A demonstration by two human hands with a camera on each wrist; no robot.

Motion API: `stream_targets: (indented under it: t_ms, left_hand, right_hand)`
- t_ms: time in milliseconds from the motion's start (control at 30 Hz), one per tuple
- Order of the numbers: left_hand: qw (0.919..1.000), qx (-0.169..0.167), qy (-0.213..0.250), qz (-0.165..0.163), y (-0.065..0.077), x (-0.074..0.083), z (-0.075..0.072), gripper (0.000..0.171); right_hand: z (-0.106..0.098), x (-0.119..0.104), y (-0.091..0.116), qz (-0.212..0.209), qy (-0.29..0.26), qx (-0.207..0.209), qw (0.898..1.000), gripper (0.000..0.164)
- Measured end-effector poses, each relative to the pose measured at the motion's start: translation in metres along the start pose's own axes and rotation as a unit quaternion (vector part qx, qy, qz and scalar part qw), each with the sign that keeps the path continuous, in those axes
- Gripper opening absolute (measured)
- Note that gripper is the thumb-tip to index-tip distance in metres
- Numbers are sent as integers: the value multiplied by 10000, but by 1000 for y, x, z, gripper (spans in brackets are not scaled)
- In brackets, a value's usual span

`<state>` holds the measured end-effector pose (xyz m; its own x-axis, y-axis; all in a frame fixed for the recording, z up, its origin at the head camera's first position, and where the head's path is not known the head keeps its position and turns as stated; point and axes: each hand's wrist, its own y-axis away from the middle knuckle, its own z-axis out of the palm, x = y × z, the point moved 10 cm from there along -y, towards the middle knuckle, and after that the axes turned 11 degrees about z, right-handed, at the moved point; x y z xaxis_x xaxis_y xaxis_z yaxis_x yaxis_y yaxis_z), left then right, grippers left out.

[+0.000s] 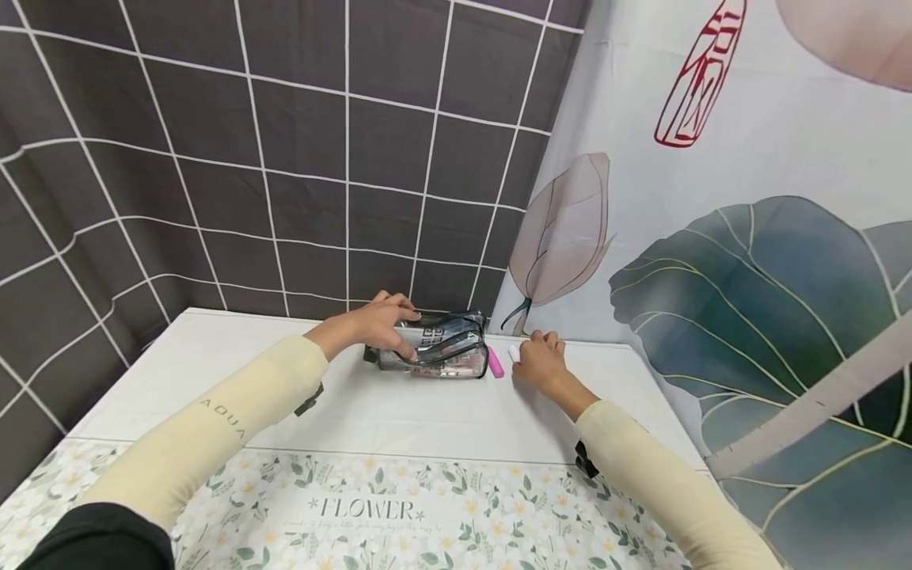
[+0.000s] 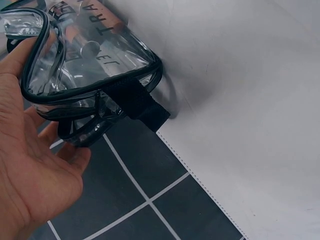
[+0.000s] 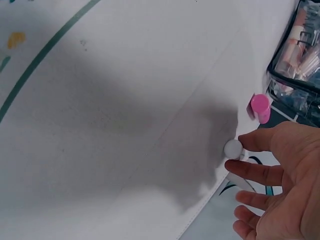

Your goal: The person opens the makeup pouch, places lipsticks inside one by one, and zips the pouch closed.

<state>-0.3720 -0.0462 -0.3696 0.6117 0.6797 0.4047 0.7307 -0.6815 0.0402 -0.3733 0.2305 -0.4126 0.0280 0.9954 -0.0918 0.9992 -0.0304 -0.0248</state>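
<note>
A clear zippered pouch [image 1: 463, 366] with black piping lies at the back of the white table, printed with lettering and holding several small tubes and bottles. My left hand [image 1: 381, 323] grips its left end; in the left wrist view the thumb is on one side of the pouch [image 2: 95, 75] and the fingers [image 2: 80, 159] curl on the other. Right of the pouch, my right hand [image 1: 541, 362] pinches a small white cylinder [image 3: 233, 149] between thumb and index finger, the other fingers spread. Between pouch and right hand lies a small pink cylinder [image 1: 496, 362].
Behind the white tabletop [image 1: 285, 412] hangs a dark cloth with a white grid [image 1: 299, 190]. A leaf-patterned cloth [image 1: 748, 317] hangs on the right. A floral cover [image 1: 356, 530] reading FLOWER spans the front. A black fabric tab [image 2: 137, 102] sticks out from the pouch's end.
</note>
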Motion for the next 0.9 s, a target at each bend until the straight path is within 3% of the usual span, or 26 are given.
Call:
stream_targets:
  t_ms: [333, 900]
  left_hand:
    - [10000, 21, -6, 17, -1, 0, 2, 90]
    - [10000, 68, -3, 49, 0, -5, 3, 90]
  right_hand:
    - [-8, 1, 1, -43, -229, 111, 9997, 27]
    - [-76, -31, 0, -577, -834, 962, 9902, 26]
